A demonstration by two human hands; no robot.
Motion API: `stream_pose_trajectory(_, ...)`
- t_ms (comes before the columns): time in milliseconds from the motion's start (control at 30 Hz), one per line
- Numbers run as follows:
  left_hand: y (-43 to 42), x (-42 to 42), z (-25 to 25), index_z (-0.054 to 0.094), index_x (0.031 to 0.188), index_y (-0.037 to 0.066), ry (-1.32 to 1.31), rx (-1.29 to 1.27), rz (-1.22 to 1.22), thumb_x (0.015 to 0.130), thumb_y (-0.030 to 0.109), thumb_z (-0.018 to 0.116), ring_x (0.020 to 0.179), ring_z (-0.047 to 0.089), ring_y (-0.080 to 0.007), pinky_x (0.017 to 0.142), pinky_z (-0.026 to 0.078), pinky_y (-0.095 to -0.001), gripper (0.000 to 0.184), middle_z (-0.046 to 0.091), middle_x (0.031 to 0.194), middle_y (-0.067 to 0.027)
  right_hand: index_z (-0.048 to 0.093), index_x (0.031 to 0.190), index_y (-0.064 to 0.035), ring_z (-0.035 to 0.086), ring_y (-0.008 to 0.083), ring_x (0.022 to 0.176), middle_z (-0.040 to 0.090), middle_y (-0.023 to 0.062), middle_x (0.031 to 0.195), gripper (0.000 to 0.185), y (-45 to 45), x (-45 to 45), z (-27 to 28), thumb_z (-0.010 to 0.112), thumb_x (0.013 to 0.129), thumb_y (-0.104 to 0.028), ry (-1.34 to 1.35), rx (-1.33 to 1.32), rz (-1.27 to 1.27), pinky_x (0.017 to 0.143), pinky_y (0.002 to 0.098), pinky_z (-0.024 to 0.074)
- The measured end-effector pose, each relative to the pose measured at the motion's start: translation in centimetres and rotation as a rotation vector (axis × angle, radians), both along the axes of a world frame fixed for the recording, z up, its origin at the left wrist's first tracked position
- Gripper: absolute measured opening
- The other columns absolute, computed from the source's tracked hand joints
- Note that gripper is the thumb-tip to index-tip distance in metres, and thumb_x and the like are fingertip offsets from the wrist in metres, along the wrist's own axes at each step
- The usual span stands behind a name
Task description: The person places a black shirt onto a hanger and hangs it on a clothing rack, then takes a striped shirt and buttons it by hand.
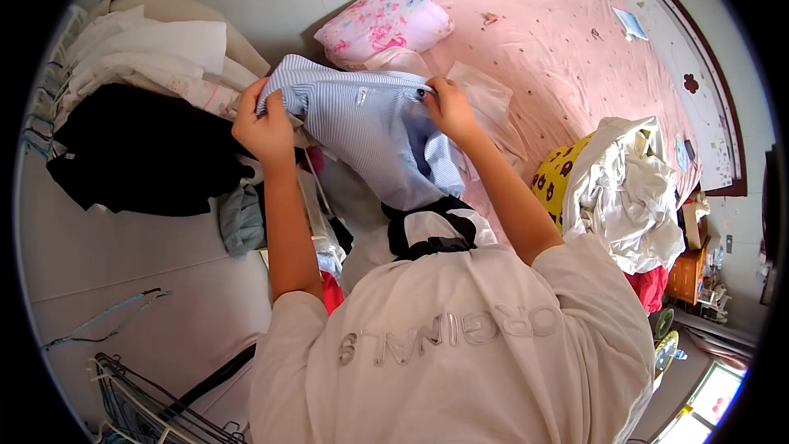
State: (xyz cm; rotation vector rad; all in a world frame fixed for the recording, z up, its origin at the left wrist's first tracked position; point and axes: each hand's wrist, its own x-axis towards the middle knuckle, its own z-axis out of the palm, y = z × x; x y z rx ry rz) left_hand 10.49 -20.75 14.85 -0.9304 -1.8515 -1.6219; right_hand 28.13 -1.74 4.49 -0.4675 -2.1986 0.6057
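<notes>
A light blue and white striped shirt (349,115) hangs stretched between my two hands, in front of my body. My left hand (265,123) is closed around its left end, where the cloth bunches over the fingers. At the other end, my right hand (450,111) pinches the upper edge beside a small dark button-like spot. A small pale label shows on the upper part of the shirt. The lower part drops in loose folds toward my waist, with a dark patch visible inside an opening.
To the left lie a black garment (148,152) and white clothes (156,53) on hangers. More hangers (148,399) stand at the lower left. Behind are a pink floral pillow (385,26) and a pink bed (542,57). A white bundled cloth (629,189) sits at right by a yellow patterned item (559,177).
</notes>
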Motion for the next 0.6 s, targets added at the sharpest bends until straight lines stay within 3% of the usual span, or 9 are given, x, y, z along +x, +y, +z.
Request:
stream_pose_trajectory(100, -0.1, -1.3, -1.2, 0.056, 0.080, -0.004, -0.018, 0.016, 0.032, 0.069, 0.001, 0.057, 0.061, 0.052, -0.0157, 0.060, 0.043, -0.0257, 0.012, 0.058, 0.069, -0.0105, 0.050, 0.086, -0.0036, 0.055, 0.0318, 0.065, 0.057, 0.0158, 0.072, 0.014, -0.1, 0.8, 0.4, 0.054, 0.076, -0.012, -0.009, -0.307, -0.003, 0.059, 0.0381, 0.0431)
stream_pose_trajectory(200, -0.9, -3.1, -2.5, 0.055, 0.079, -0.003, -0.043, -0.157, -0.019, 0.069, 0.004, 0.061, 0.058, 0.050, -0.0157, 0.058, 0.042, -0.0252, 0.014, 0.054, 0.064, -0.0116, 0.050, 0.087, -0.0053, 0.056, 0.0324, 0.062, 0.057, 0.0159, 0.069, 0.018, 1.5, 1.9, 2.9, 0.057, 0.076, -0.017, -0.054, -0.207, 0.041, 0.055, 0.0381, 0.0431)
stream_pose_trajectory(233, -1.3, -3.6, -2.6, 0.055, 0.079, -0.003, -0.052, -0.243, -0.051, 0.068, 0.005, 0.062, 0.056, 0.050, -0.0157, 0.057, 0.042, -0.0251, 0.015, 0.052, 0.062, -0.0120, 0.052, 0.086, -0.0065, 0.057, 0.0308, 0.065, 0.058, 0.0148, 0.070, 0.020, 1.9, 2.9, 4.8, 0.061, 0.073, -0.019, -0.199, -0.162, 0.055, 0.058, 0.0369, 0.0436)
stream_pose_trajectory(333, -3.0, -4.2, -1.9, 0.055, 0.079, -0.001, -0.167, -0.630, -0.238, 0.066, 0.011, 0.066, 0.054, 0.048, -0.0166, 0.055, 0.041, -0.0257, 0.021, 0.050, 0.060, -0.0129, 0.055, 0.085, -0.0064, 0.057, 0.0292, 0.068, 0.058, 0.0114, 0.074, 0.018, 3.7, 5.2, 8.0, 0.061, 0.069, -0.013, -0.475, -0.026, 0.082, 0.061, 0.0346, 0.0442)
stream_pose_trajectory(433, -3.2, -3.6, -1.8, 0.057, 0.081, 0.000, -0.194, -0.878, -0.487, 0.065, 0.017, 0.068, 0.055, 0.052, -0.0176, 0.054, 0.041, -0.0280, 0.026, 0.054, 0.063, -0.0130, 0.058, 0.083, -0.0059, 0.057, 0.0271, 0.071, 0.058, 0.0088, 0.078, 0.019, 5.7, 7.2, 8.0, 0.060, 0.064, -0.008, -0.490, 0.128, -0.075, 0.063, 0.0328, 0.0446)
stream_pose_trajectory(500, -3.1, -3.1, -1.6, 0.059, 0.081, 0.001, -0.298, -1.037, -0.602, 0.066, 0.015, 0.065, 0.060, 0.054, -0.0190, 0.059, 0.042, -0.0285, 0.022, 0.056, 0.065, -0.0111, 0.059, 0.083, -0.0057, 0.056, 0.0278, 0.072, 0.057, 0.0089, 0.080, 0.021, 6.7, 8.1, 6.9, 0.057, 0.063, -0.003, -0.274, 0.104, -0.168, 0.063, 0.0322, 0.0447)
stream_pose_trajectory(533, -3.0, -3.4, -2.1, 0.059, 0.081, 0.000, -0.212, -1.048, -0.582, 0.067, 0.012, 0.063, 0.063, 0.054, -0.0196, 0.061, 0.042, -0.0283, 0.019, 0.057, 0.068, -0.0114, 0.059, 0.083, -0.0055, 0.056, 0.0281, 0.072, 0.056, 0.0089, 0.080, 0.022, 7.2, 8.3, 6.1, 0.056, 0.062, -0.001, -0.166, 0.091, -0.213, 0.063, 0.0319, 0.0448)
stream_pose_trajectory(567, -2.9, -3.9, -3.1, 0.059, 0.081, 0.000, -0.126, -1.058, -0.562, 0.068, 0.010, 0.061, 0.065, 0.054, -0.0203, 0.062, 0.042, -0.0281, 0.017, 0.057, 0.070, -0.0116, 0.059, 0.084, -0.0028, 0.057, 0.0225, 0.070, 0.057, 0.0084, 0.078, 0.022, 7.8, 8.3, 5.4, 0.052, 0.065, 0.003, 0.007, 0.075, -0.176, 0.063, 0.0299, 0.0443)
stream_pose_trajectory(600, -2.6, -4.3, -4.1, 0.059, 0.081, 0.000, -0.040, -1.066, -0.542, 0.069, 0.008, 0.059, 0.068, 0.054, -0.0209, 0.064, 0.042, -0.0279, 0.014, 0.057, 0.073, -0.0118, 0.059, 0.085, -0.0019, 0.056, 0.0198, 0.070, 0.058, 0.0075, 0.077, 0.022, 8.3, 8.2, 4.8, 0.051, 0.065, 0.004, 0.075, -0.079, -0.147, 0.062, 0.0287, 0.0438)
